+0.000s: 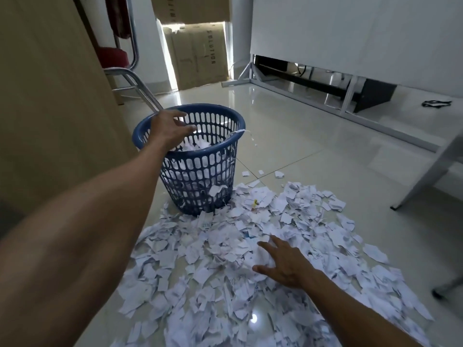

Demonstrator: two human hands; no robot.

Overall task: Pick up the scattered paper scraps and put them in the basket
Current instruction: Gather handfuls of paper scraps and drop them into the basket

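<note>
The glossy tiled floor (313, 136) is taking up most of the view, with a tall wooden panel (50, 96) standing along its left edge. Across the near floor a wide pile of torn paper scraps (200, 284) is lying, running right up against the foot of the basket, so most of the task is looking undone.

The blue plastic basket (200, 176) is standing upright at the pile's far edge. It is probably parked there so each handful needs only a short carry. Through its slotted wall, white scraps inside the basket (198, 145) are showing, filling it partway.

The left hand (169, 128) is hovering over the basket's mouth, palm down, fingers loosely spread and holding nothing that I can see. That pose suits dropping a load straight in.

The right hand (285, 264) is resting low on the middle of the pile, fingers splayed flat over the scraps and not yet curling round any. It is likely placed there to rake the next bunch together.

A thin paper strip (240, 131) is hanging over the basket's right rim, half in, half out. A small yellow scrap (255, 202) is lying in the pile just beside the basket's base.
</note>
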